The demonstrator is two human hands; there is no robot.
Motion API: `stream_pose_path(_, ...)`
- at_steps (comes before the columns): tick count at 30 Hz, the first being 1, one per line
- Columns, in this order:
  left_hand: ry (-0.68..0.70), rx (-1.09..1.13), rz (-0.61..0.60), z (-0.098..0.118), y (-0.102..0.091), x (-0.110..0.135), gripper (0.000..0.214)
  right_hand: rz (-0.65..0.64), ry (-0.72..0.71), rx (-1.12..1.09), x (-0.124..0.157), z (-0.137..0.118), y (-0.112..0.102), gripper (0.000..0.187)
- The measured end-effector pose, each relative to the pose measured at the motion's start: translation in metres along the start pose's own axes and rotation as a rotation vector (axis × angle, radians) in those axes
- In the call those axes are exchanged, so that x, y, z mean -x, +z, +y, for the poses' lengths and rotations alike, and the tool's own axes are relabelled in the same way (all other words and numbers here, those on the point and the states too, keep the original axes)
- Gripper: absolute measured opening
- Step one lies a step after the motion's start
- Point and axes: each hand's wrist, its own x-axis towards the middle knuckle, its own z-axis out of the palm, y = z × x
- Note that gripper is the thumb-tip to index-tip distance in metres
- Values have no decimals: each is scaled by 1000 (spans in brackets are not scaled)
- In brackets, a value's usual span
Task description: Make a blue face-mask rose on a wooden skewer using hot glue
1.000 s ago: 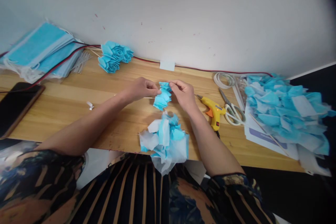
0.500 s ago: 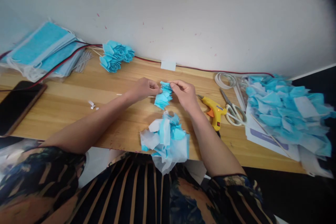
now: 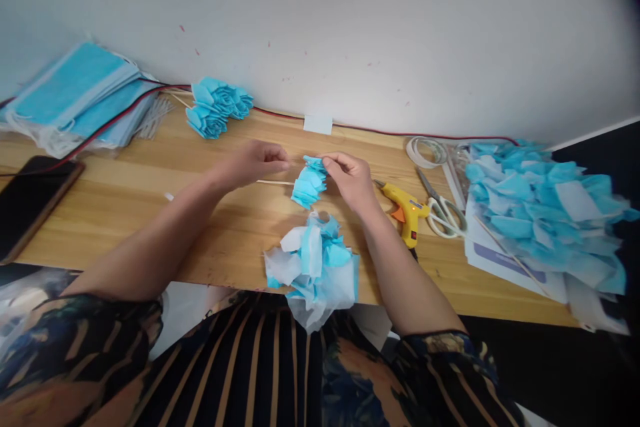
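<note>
My right hand (image 3: 349,180) pinches the upper right edge of a gathered strip of blue mask fabric (image 3: 309,183) between thumb and fingertips. A thin wooden stick (image 3: 275,182) lies at the strip's left side; how the two join is hidden. To the left of the strip, apart from it, is my left hand (image 3: 260,163), slightly blurred. Its fingers are curled, with a small gap between thumb and forefinger, and nothing shows in them. Below the strip, a loose pile of blue and white fabric pieces (image 3: 315,267) hangs over the table's front edge.
A yellow glue gun (image 3: 407,207), scissors (image 3: 443,207) and a tape roll (image 3: 426,152) lie right of my hands. Far right is a fabric heap (image 3: 545,207). Behind left are blue fabric flowers (image 3: 217,107), packed masks (image 3: 75,97) and a phone (image 3: 35,200). A cable (image 3: 370,131) runs along the wall.
My left hand has let go of the blue fabric strip and moved left, away from it. My right hand keeps its pinch on the strip. The view has shifted slightly.
</note>
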Motion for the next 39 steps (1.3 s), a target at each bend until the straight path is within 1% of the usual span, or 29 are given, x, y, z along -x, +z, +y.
stream_pose_path(2,49,-31,36,3,-9,8,25,0,8,2,0,1,0,26)
stream_pose_path(4,114,-71,122,8,-10,16,25,2,8,3,-1,2,0,26)
stream_pose_path(6,177,-96,163,12,-4,20,26,4,10,2,-1,3,0,27)
stream_pose_path(8,206,-99,149,12,6,21,28,3,14,2,-1,3,1,27)
stream_pose_path(10,160,-83,146,9,17,17,32,4,14,6,-1,3,1,27)
stream_pose_path(13,5,-80,149,5,24,10,45,9,1,18,-1,3,1,28)
stream_pose_path(16,-70,-157,48,6,24,4,53,6,-9,14,-1,4,1,28)
stream_pose_path(19,-92,-190,-31,9,24,-1,53,4,-18,5,-2,5,2,28)
stream_pose_path(24,-130,-79,-62,5,30,-8,46,0,-33,13,-2,6,1,27)
stream_pose_path(29,-128,23,-37,-3,37,-10,39,1,-32,33,-2,4,0,27)
stream_pose_path(32,-128,33,1,-5,40,-10,37,-7,-34,31,-1,3,0,27)
stream_pose_path(35,-126,48,14,-5,42,-9,36,-16,-37,28,-1,3,0,28)
stream_pose_path(37,-112,60,11,-3,41,-10,36,-23,-30,35,0,4,0,28)
stream_pose_path(39,-89,51,11,-1,36,-10,35,-27,-18,36,0,4,0,28)
